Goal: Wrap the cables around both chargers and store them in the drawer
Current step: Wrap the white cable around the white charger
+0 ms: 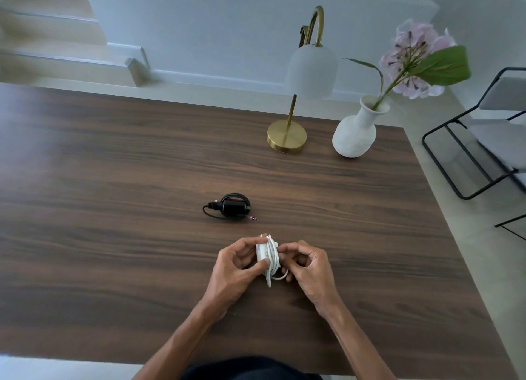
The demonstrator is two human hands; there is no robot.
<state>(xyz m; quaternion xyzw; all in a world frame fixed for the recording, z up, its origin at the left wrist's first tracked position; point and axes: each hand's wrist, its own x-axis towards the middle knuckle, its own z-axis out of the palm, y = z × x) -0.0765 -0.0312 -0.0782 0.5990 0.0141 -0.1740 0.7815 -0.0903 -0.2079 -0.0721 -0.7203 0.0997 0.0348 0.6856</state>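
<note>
A white charger [262, 253] is held just above the dark wooden table [113, 209], near its front edge. My left hand [237, 268] grips the charger body from the left. Its white cable [273, 261] is wound in several turns around the body, with a short loop hanging below. My right hand [308, 268] pinches that cable on the right side. A black charger [232, 206] lies on the table a little farther back, its black cable coiled around it and a small plug end resting beside it. No drawer is in view.
A brass lamp [287, 136] with a white shade stands at the back of the table. Beside it on the right is a white vase [354, 132] with a pink flower. A black metal chair [478, 140] stands off the table's right edge.
</note>
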